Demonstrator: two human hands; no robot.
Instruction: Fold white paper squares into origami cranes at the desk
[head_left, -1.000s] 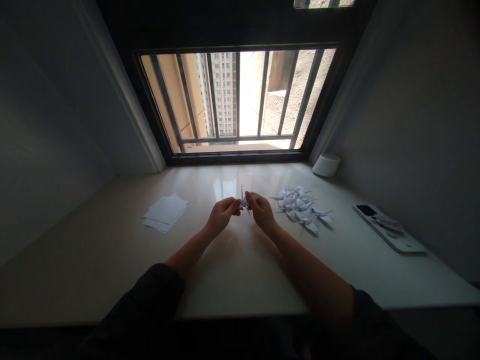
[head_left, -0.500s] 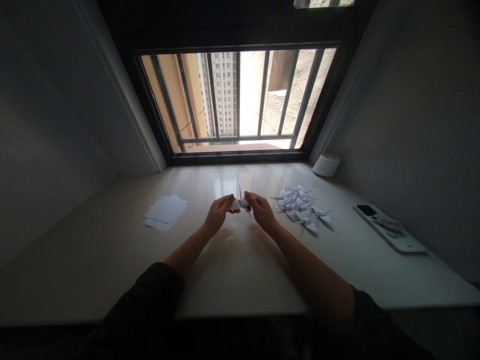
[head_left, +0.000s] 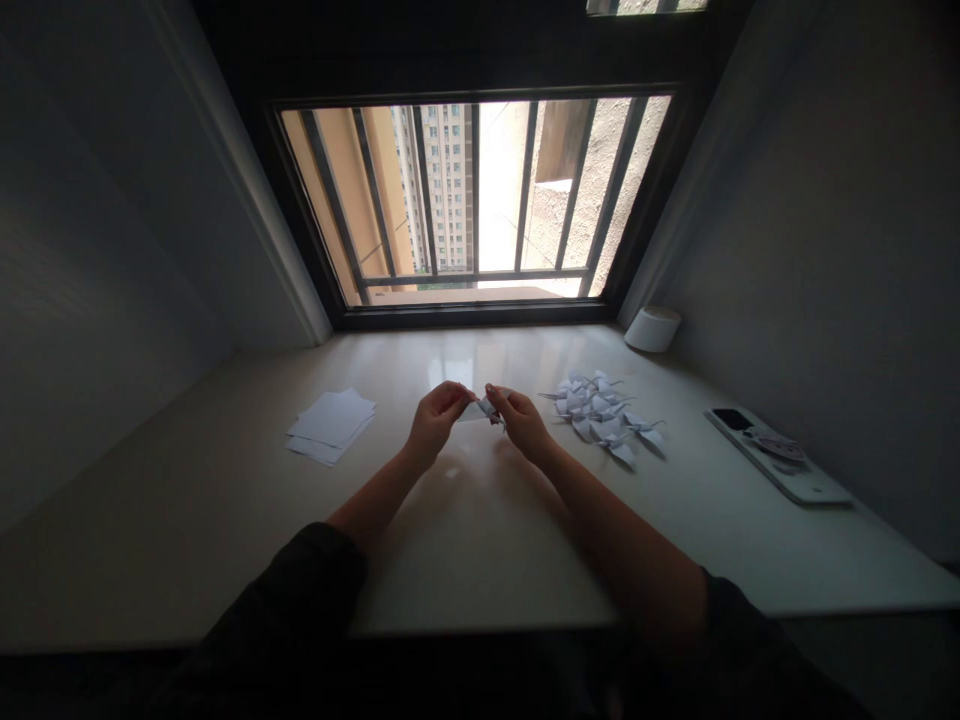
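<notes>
Between my two hands, above the middle of the white sill, is a small white paper crane. My left hand pinches the thin spike at its left side with thumb and forefinger. My right hand has its fingers closed on the body and right side, hiding part of it. One pale wing hangs below the gap between the hands. To the right lies a pile of folded paper cranes, several of them overlapping. Some square white paper sheets are stacked loosely at the left.
A phone with a round grip on its back lies on the sill at the right. In the back right corner stands a white cylindrical object. A barred window rises behind, with walls at both sides.
The crane has turned in my hands; its upright spike now points left. My left fingers have shifted from the left wing to that spike. The pile and sheets have stayed put.
</notes>
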